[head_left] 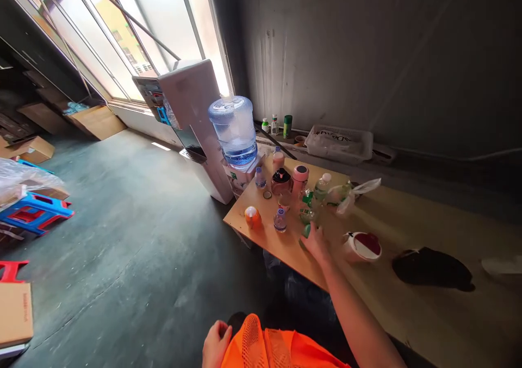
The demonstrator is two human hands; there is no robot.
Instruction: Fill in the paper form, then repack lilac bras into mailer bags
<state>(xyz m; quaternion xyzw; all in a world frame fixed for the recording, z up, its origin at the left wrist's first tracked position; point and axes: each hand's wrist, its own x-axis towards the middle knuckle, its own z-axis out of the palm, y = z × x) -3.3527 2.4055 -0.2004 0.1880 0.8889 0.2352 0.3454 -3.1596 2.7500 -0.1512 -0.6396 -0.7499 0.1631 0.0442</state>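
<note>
My right hand (315,242) reaches over the table's near edge, its fingers closed around a small green object (306,230) whose kind I cannot make out. Just beyond it are a clear bottle with green parts (306,214) and a clear white-capped bottle (322,187). Left of the hand stand a small water bottle (280,220) and an orange bottle with a white top (253,218). A white cup with a dark red lid (362,247) sits to its right. Low beside the orange vest (281,346), my left hand (216,344) hangs with fingers curled, apparently holding nothing.
Farther back on the table (402,221) are a pink tumbler (300,178), a dark-lidded jar (281,182) and a plastic bag (353,197). A dark cap-like item (432,269) lies right. Beyond the left end stands a water dispenser (234,131). Plastic stools (36,213) are far left.
</note>
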